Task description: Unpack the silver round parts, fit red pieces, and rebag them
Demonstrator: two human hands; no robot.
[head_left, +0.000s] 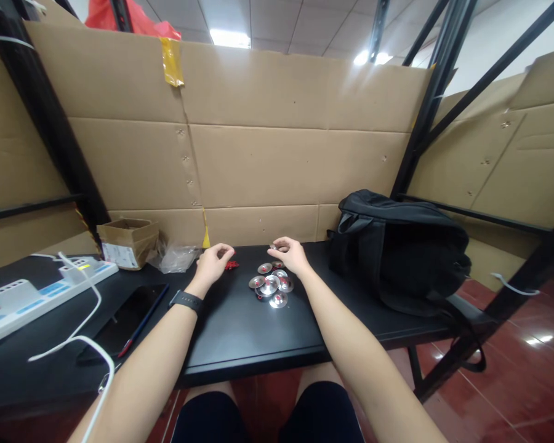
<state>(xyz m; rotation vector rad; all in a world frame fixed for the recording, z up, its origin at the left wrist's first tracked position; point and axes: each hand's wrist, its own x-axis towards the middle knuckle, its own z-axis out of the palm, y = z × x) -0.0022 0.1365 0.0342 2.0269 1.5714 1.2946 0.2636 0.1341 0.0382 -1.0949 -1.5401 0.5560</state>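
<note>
A loose cluster of round, shiny metal discs [270,285] with red centres lies on the black tabletop in front of me. My right hand [292,253] is at the far side of the cluster, thumb and fingers pinched on a metal disc [273,247] that shows only in part. To the left, my left hand [213,264] is closed in a pinch above the table; what it holds, if anything, is too small to make out. Small red pieces [231,265] lie just beside its fingertips. A dark watch sits on my left wrist.
A black backpack [401,252] stands on the right. Leftward are a small open cardboard box [128,240], clear plastic bag [179,257], dark tablet-like device [124,320], pen [138,332] and white power strip [50,295] with cables. Cardboard panels [258,166] wall the back.
</note>
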